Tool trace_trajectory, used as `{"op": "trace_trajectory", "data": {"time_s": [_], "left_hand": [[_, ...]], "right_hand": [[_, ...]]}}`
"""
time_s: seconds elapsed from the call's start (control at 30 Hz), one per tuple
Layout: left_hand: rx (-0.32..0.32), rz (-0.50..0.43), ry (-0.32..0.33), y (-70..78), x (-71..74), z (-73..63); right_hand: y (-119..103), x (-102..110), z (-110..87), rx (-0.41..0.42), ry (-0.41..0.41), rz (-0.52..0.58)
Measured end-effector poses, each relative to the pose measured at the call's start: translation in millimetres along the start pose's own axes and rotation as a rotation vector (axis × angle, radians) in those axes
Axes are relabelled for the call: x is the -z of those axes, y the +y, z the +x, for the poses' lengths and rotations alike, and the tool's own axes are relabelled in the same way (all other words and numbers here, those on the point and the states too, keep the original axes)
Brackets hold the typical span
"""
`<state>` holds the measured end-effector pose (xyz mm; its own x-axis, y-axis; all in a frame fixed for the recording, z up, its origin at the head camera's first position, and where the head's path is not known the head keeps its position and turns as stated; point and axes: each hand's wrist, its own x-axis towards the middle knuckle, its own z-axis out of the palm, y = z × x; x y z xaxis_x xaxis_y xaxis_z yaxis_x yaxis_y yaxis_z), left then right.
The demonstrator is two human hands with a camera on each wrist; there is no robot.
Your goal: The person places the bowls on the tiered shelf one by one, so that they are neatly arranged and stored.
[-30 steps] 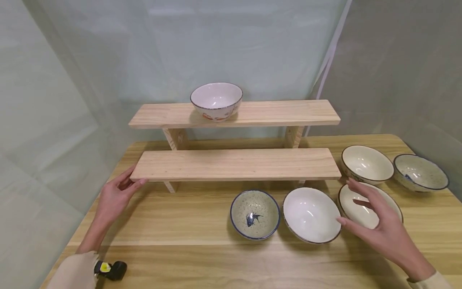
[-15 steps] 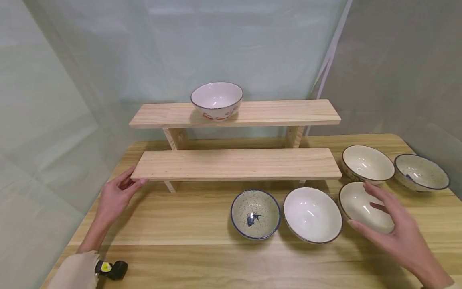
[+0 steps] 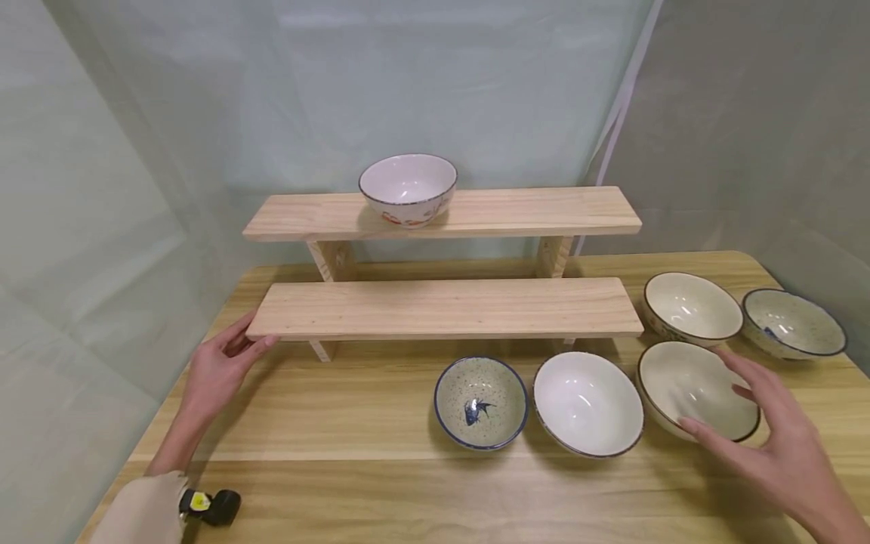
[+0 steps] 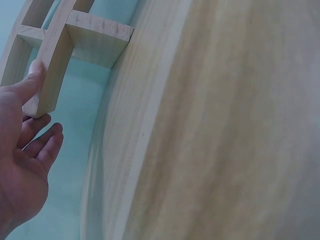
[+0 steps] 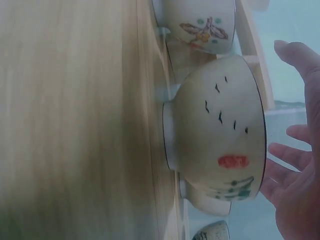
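My left hand (image 3: 217,378) grips the left end of the lower board of a two-tier wooden shelf (image 3: 442,308). In the left wrist view the thumb lies on the board's edge, with the other fingers below it. On the right, a cream bowl (image 3: 680,381) with a dark rim stands upright on the table; the right wrist view shows birds and a red mark on its side. My right hand (image 3: 782,434) is over this bowl's right side, fingers and thumb spread apart, fingertips right at the rim. A white bowl (image 3: 587,404) stands just left of the cream one.
A speckled bowl (image 3: 480,400) with a blue fish sits left of the white bowl. Behind the cream bowl stand another cream bowl (image 3: 692,306) and a blue-rimmed bowl (image 3: 794,323). A white patterned bowl (image 3: 408,185) rests on the upper board. Sheeting (image 3: 435,91) hangs behind the table.
My right hand has moved right across the cream bowl, from its left part to its right side. The left hand, shelf and bowls look unmoved.
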<state>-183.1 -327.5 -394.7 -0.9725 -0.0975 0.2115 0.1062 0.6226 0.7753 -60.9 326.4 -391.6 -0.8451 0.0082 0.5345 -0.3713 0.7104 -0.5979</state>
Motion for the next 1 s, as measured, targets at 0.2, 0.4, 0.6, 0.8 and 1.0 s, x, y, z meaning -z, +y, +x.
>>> {"op": "trace_trajectory", "data": {"time_s": [0.2,0.4,0.6,0.8,1.0], "left_hand": [[0.002,-0.004,-0.001,-0.3,-0.4,0.4],[0.000,0.007,0.002,-1.1,-0.6,0.4],[-0.001,0.013,0.000,-1.2,-0.3,0.4],[0.000,0.007,0.000,-0.2,0.3,0.3],[-0.001,0.008,-0.002,0.0,0.0,0.5]], "right_hand": [[8.6,4.1,-1.4,0.004,0.030,-0.007],[14.8,6.5,-4.0,0.001,0.045,0.006],[17.7,9.5,-6.3,-0.018,0.051,-0.022],[23.6,11.6,-11.5,-0.067,0.049,-0.038],[28.9,12.0,-14.3,-0.118,0.022,-0.030]]}}
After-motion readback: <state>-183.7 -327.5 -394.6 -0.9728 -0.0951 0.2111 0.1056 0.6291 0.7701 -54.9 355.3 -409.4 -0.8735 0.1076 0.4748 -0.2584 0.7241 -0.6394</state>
